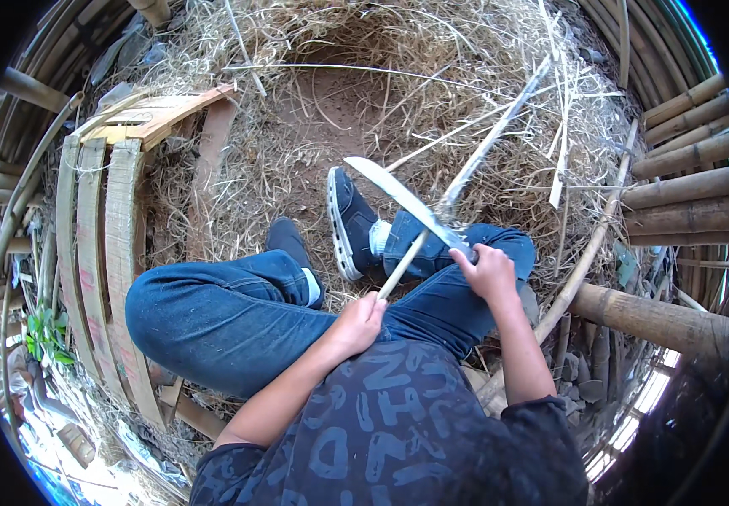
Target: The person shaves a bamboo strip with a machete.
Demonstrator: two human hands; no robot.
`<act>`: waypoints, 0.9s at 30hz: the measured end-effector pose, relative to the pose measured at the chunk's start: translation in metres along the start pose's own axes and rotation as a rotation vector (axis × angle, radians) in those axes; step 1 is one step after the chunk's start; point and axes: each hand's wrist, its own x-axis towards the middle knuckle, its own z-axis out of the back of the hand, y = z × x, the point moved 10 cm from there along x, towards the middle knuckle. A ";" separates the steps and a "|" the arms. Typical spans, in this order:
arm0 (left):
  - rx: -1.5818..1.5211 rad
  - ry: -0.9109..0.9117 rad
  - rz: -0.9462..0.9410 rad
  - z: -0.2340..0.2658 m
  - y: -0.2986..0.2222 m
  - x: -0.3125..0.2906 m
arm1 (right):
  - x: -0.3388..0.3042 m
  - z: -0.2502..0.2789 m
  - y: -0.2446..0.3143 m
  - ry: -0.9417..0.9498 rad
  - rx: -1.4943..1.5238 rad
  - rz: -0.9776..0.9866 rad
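My left hand [360, 323] is closed around the near end of a long bamboo strip [484, 158], low over my lap. The strip slants away to the far right; its near part is pale and smooth, its far part greyer. My right hand [489, 274] grips the handle of a machete [398, 194] above my right thigh. The blade, broad and curved at the tip, points to the far left. It crosses the strip a short way beyond my left hand and seems to rest against it. Most of the handle is hidden by my fingers.
I sit with bent legs in jeans on ground strewn with dry shavings [466, 84]. Thin loose strips [562, 143] lie at the far right. A wooden slatted frame [124, 219] stands to my left. Stacked bamboo poles [689, 185] and a thick pole [651, 320] are on the right.
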 end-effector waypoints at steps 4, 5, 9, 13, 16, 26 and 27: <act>0.027 -0.002 0.060 0.003 0.000 -0.004 | -0.013 -0.020 0.026 0.137 0.161 -0.049; 0.002 -0.001 0.054 0.003 0.002 -0.003 | -0.020 -0.026 0.036 0.160 0.221 -0.038; -0.002 -0.004 0.052 0.002 0.000 -0.001 | -0.046 -0.043 0.087 0.235 0.279 0.103; 0.031 -0.031 0.043 0.002 0.018 0.001 | -0.048 -0.041 0.119 0.131 0.243 0.310; 0.021 -0.033 0.064 0.007 0.010 0.001 | -0.039 -0.048 0.116 0.168 0.269 0.324; -0.019 -0.065 0.033 0.015 -0.010 0.000 | -0.015 -0.034 0.092 0.048 0.145 0.298; -0.018 -0.078 0.025 0.016 -0.011 0.001 | -0.013 -0.032 0.090 0.015 0.118 0.312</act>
